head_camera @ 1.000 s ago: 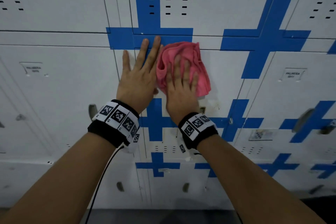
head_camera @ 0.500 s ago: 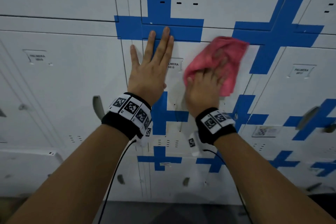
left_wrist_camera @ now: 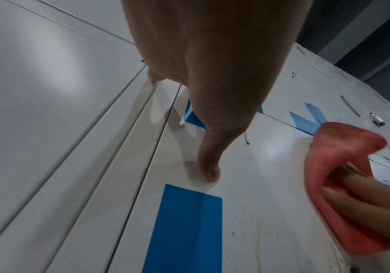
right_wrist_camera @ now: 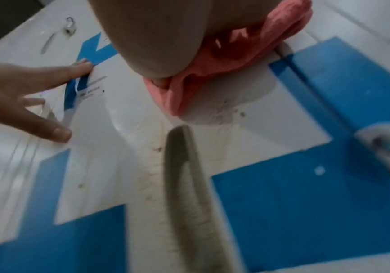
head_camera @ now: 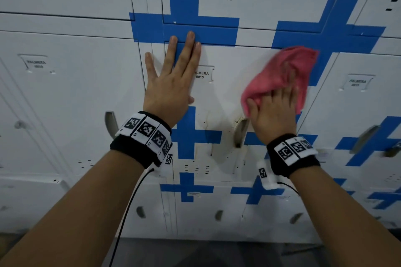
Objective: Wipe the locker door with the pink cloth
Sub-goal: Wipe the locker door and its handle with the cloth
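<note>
Surface: white locker door (head_camera: 225, 97), blue cross markings, brown stains.
On it: pink cloth (head_camera: 280, 73) at right; label plate (head_camera: 202, 74) at centre.

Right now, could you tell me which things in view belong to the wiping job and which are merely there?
Job:
pink cloth, pressed by right hand
locker door, stained near its handle recess
left hand, flat on the door

Merely there:
name label
neighbouring lockers
padlock

The left hand (head_camera: 171, 84) is lying flat on the locker door (head_camera: 225, 93), and the cloth (head_camera: 280, 76) is sitting at its 3 o'clock, under the right hand (head_camera: 274, 112).
</note>
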### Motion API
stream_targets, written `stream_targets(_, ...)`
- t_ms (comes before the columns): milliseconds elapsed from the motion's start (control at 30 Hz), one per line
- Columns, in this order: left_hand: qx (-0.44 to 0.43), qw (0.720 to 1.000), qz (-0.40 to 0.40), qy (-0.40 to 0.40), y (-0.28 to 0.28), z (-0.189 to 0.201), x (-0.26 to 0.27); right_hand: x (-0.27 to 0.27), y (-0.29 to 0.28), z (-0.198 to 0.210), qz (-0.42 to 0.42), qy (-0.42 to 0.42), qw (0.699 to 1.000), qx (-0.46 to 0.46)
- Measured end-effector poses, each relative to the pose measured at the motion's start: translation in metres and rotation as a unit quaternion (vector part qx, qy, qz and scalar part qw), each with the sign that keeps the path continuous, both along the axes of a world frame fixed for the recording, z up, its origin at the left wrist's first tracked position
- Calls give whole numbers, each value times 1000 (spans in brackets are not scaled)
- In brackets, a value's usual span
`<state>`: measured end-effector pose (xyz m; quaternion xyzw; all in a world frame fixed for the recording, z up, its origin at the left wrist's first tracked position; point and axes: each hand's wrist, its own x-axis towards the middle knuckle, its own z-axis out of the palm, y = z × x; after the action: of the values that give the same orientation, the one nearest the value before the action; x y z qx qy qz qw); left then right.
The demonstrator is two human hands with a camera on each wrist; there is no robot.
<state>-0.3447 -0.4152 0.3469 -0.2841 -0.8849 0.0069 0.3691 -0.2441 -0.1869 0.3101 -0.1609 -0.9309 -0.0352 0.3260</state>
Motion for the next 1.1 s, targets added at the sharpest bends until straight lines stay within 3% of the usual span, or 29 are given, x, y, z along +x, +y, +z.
stream_targets(133, 0, 1000, -4, -3, 2, 0, 0, -20, -45, -8, -8, 77, 995, -66)
stream_targets(233, 4, 1000, -8, -1, 4, 0, 1, -37, -77, -15, 4, 99, 995, -25)
stream_targets(333, 9, 1000, -13, 9, 5, -1, 1, -47, -93, -31, 62, 69, 995, 39)
stream_targets(433, 15, 999, -13, 26, 3, -2, -1, -45, -71, -33, 144, 39, 980, 131)
stream_targets(533, 8, 1000, -10, 16, -1, -1, -3, -34, -28, -28, 151, -6, 967, 206)
stream_targets(600, -2, 1000, -3, 1, -1, 1, -2, -24, -7, -28, 120, -3, 973, 195)
stream_targets(700, -4, 1000, 0, -5, -1, 1, 0, -12, 4, -36, 63, 23, 993, 98)
stream_targets(800, -2, 1000, 3, -9, 0, 1, 1, -16, -18, -37, 10, 37, 999, -28)
stream_targets(900, 8, 1000, 5, -14, 2, -1, 4, -34, -57, -26, -16, 85, 993, -84)
stream_targets(1000, 16, 1000, 2, -16, 5, -7, 5, -46, -85, -17, -12, 122, 991, -61)
stream_targets(1100, 36, 999, 5, -5, 7, -16, 3, -49, -99, -30, 78, 68, 994, 39)
